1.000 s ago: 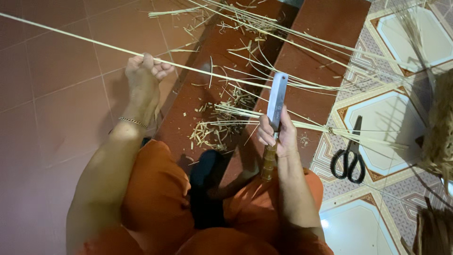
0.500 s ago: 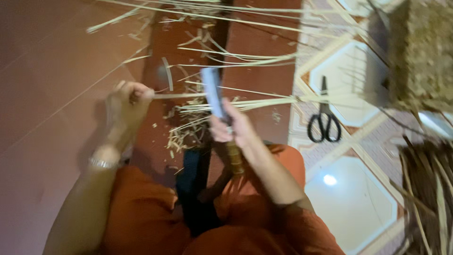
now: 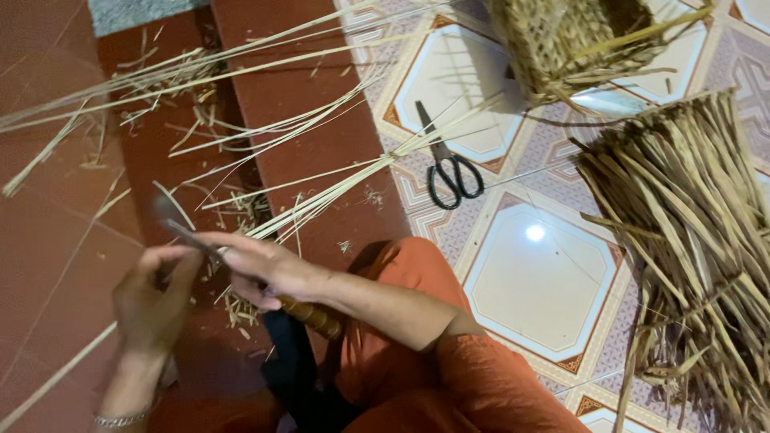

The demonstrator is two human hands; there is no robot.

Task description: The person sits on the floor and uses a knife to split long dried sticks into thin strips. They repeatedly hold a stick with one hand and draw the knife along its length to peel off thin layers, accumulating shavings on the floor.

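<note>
Low at lower left, right hand (image 3: 257,273) gripping a knife (image 3: 241,277) by its wooden handle, blade toward upper left; left hand (image 3: 152,301) pinching a thin straw strip (image 3: 56,377). Nearby: black scissors (image 3: 449,172) at centre, woven basket (image 3: 577,40) at upper right.

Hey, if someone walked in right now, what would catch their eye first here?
Probably the two hands low on the left: the right hand grips a knife by its wrapped handle, close against the left hand. Then the black scissors on the patterned tile, and the big heap of dried reed strips at the right.
</note>
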